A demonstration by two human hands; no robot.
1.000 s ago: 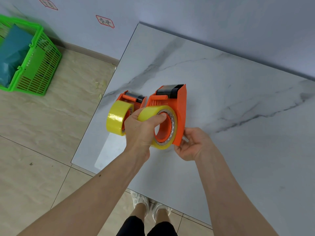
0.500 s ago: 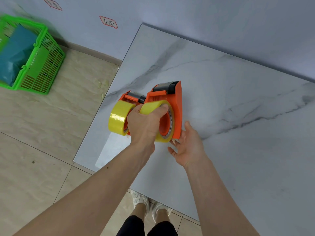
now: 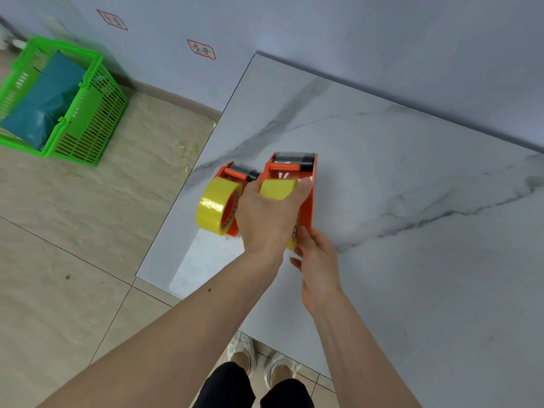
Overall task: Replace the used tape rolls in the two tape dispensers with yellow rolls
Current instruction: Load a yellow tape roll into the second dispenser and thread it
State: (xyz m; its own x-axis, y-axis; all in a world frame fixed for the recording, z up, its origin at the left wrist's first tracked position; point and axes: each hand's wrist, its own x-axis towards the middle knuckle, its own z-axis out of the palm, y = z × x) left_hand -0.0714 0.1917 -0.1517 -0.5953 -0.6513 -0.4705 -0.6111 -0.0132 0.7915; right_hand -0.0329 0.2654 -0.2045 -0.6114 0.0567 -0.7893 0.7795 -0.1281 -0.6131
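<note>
Head view. Your left hand (image 3: 269, 214) curls over a yellow roll (image 3: 278, 188) seated in the right orange dispenser (image 3: 307, 195), thumb and fingers clamped on its rim. Your right hand (image 3: 316, 260) touches the dispenser's near end; fingers only slightly bent, though whether they grip cannot be told. A second yellow roll (image 3: 216, 206) sits in the left dispenser (image 3: 235, 173), just beside. Both stand on a marble-patterned table (image 3: 412, 216) against a pale wall. A green basket (image 3: 63, 98) rests on the tiled floor (image 3: 73, 231).
</note>
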